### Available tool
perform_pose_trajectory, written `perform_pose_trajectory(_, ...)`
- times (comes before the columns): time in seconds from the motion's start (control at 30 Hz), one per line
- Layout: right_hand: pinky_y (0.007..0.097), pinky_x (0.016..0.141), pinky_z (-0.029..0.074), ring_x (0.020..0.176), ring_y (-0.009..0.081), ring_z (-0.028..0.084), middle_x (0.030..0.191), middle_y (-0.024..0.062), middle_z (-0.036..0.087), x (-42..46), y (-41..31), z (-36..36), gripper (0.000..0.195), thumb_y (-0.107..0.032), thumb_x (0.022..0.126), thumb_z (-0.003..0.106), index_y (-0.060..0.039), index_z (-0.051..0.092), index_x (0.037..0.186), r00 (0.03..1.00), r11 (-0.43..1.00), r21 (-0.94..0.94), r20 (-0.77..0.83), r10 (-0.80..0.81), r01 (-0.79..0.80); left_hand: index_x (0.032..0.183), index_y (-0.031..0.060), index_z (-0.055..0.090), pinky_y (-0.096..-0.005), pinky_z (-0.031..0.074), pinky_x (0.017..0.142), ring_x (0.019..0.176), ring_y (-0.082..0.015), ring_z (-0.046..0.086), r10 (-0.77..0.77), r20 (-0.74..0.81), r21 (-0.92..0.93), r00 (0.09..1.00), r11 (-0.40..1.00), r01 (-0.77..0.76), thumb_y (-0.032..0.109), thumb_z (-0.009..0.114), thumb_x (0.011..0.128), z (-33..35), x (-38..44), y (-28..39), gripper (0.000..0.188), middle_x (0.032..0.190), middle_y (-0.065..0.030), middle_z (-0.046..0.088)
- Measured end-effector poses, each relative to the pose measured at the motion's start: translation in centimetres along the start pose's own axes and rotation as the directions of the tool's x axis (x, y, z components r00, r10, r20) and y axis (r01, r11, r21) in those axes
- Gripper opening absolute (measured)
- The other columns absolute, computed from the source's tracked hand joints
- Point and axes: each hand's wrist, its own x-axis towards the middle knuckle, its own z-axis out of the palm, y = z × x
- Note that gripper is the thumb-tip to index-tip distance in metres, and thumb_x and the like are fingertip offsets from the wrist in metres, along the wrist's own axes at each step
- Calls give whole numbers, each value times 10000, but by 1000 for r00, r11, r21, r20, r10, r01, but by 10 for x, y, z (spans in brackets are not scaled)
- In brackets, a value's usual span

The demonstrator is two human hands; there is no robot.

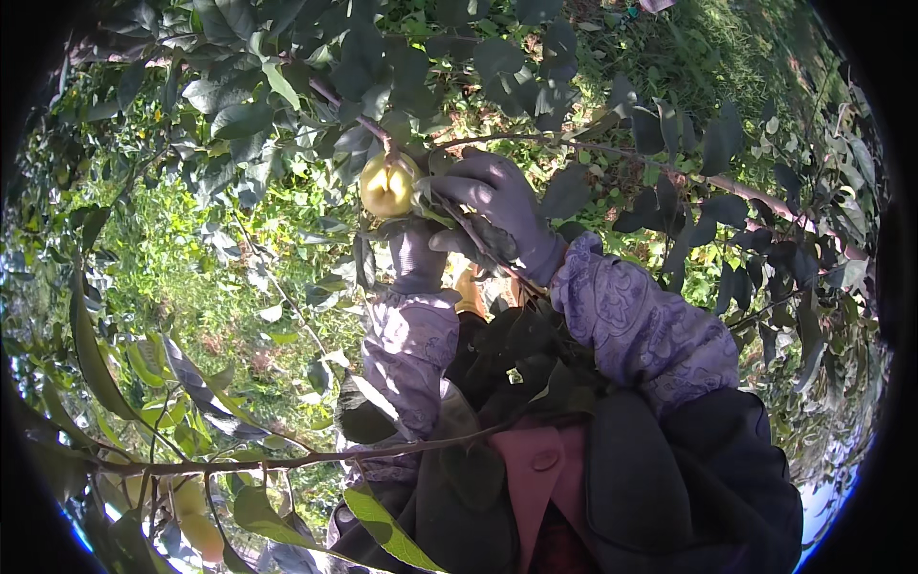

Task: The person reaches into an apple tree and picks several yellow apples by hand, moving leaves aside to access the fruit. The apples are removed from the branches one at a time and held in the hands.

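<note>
A yellow-green apple [388,185] hangs from a thin branch [362,120], in front of my chest. My left hand [417,251], in a grey knit glove, is raised right below the apple. Its fingers are mostly hidden behind the fruit and leaves, so contact cannot be made out. To the right of the apple is my right hand [498,204], also gloved, with its fingers bent towards the fruit. A leafy twig [477,237] crosses in front of its palm. Whether the right fingers hold a leaf or the twig is unclear.
A bare-stemmed branch [287,463] runs across low in front of my body. More apples [201,534] hang at the lower left, partly behind leaves. Another branch [753,197] reaches in from the right. Grass [287,366] covers the sunlit ground below.
</note>
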Motion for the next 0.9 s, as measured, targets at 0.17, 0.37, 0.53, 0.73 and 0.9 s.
perform_pose_trajectory(0.17,257,674,503,729,126,629,788,84,648,-27,28,40,118,-61,863,677,6,691,960,879,749,617,-189,437,-240,1312,22,492,-435,465,973,1124,-293,585,-15,-5,4,1000,1000,15,138,533,918,10,-13,5,412,1270,-139,575)
perform_pose_trajectory(0.37,227,662,491,737,61,583,844,9,649,-42,59,43,157,-169,925,647,-19,674,964,519,261,641,252,817,-722,1281,-7,538,-360,509,911,1098,-223,596,57,55,-105,997,993,-51,106,562,933,47,-32,34,367,1223,-106,599)
perform_pose_trajectory(0.53,219,584,450,671,28,542,800,-30,629,-61,76,44,242,-295,946,616,-61,674,939,401,180,495,385,831,-850,1300,-2,529,-336,510,919,1068,-176,602,160,36,123,987,979,-163,82,480,982,35,-15,16,333,1216,-85,601)
perform_pose_trajectory(0.73,280,776,508,864,118,580,952,41,606,-30,38,19,163,-21,845,687,-29,564,953,802,381,741,347,487,-552,1216,2,565,-317,514,844,969,-174,610,-29,-37,-206,999,978,21,111,493,975,-19,45,-3,274,1100,-93,633)
perform_pose_trajectory(0.9,311,841,524,869,124,612,979,48,634,-46,38,48,149,26,866,654,-21,597,996,839,441,801,135,527,-406,1125,4,575,-296,506,693,808,-169,612,27,-104,-93,994,995,-36,86,552,938,-14,88,7,206,975,-86,635)
